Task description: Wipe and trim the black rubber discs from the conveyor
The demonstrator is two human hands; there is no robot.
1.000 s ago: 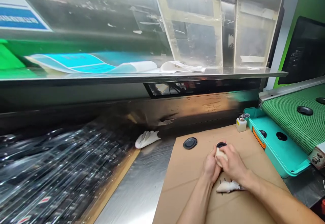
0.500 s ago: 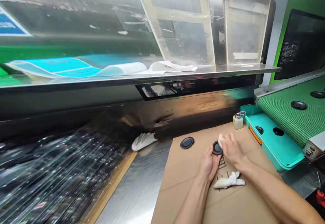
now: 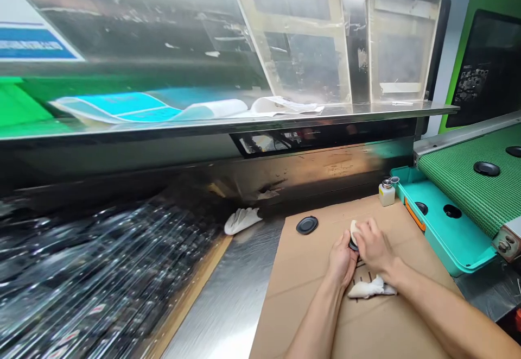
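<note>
Over the cardboard sheet [image 3: 277,294], my left hand [image 3: 342,261] is closed on a small black oval part [image 3: 353,246], most of which is covered. My right hand [image 3: 374,245] pinches a cream-white pad [image 3: 354,231], perhaps cloth or sponge, and it lies against the black part's face. Below my hands rests a crumpled white cloth [image 3: 368,288]. Another black oval part [image 3: 306,225] lies flat near the sheet's far left corner. A small white bottle with a metal top [image 3: 386,193] stands at the back right of the cardboard.
A teal tray [image 3: 459,256] holding black parts sits at the right. Beside it runs a green conveyor belt [image 3: 451,161] carrying black oval parts [image 3: 487,168]. On the left are clear plastic-covered rows of dark items [image 3: 101,283] and a white glove [image 3: 243,220]. A metal shelf [image 3: 285,117] crosses behind.
The white pad has moved down across the black part, hiding more of it. My right hand has shifted slightly lower with it. The whole view has swung a little to the left.
</note>
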